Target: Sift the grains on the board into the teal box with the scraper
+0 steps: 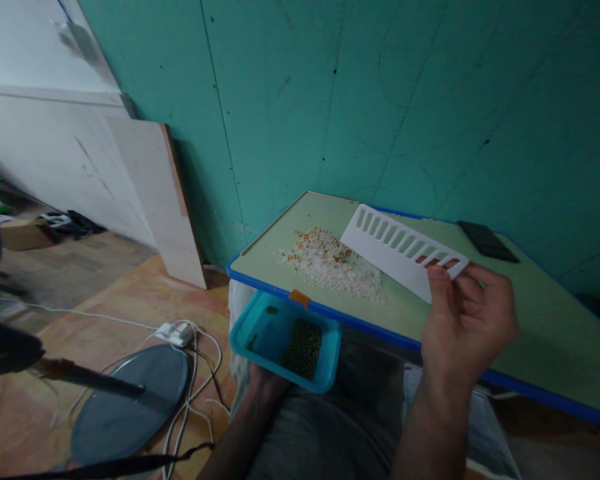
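Right now the green table [555, 333] with its blue edge is sitting over my lap against the teal wall [380, 87]. Beside me on the floor a grey disc [125, 407] is lying among white cables [190, 373]. My right hand [465, 327] is gripping a white slotted card [400, 250] by one end, its other end lying just beside the grain pile [333, 263]. My left hand [267, 383] is holding a blue tray [253, 320] of green beans [304, 348] from below, under the table's edge. A phone [486, 240] is lying further back.
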`<state>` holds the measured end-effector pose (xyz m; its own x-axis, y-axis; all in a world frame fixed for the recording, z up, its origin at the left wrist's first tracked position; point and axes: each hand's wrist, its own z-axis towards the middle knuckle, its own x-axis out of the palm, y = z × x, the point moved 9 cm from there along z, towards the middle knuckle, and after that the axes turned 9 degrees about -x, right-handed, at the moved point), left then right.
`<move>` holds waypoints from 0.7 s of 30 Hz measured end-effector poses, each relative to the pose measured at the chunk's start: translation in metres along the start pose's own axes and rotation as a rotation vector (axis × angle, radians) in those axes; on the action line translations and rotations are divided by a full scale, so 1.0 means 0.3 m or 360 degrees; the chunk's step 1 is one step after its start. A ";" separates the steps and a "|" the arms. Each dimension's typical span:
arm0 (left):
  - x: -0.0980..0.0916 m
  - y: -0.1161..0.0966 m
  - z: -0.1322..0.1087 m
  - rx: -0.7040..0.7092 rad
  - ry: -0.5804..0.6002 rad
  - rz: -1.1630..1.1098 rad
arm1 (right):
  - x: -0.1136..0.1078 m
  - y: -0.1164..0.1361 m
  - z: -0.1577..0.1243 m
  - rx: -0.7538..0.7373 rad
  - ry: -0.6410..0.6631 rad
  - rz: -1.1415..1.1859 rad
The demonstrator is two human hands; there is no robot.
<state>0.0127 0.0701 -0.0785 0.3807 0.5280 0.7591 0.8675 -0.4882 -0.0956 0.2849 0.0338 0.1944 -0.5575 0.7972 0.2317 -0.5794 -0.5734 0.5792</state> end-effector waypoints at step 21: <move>0.016 -0.005 -0.003 -0.0002 0.0070 0.0024 | 0.020 0.021 0.004 0.0018 0.0027 0.0134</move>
<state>0.0129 0.0727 -0.0740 0.3796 0.4896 0.7850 0.8613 -0.4968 -0.1067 0.2787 0.0352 0.2004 -0.6137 0.7430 0.2668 -0.5234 -0.6360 0.5671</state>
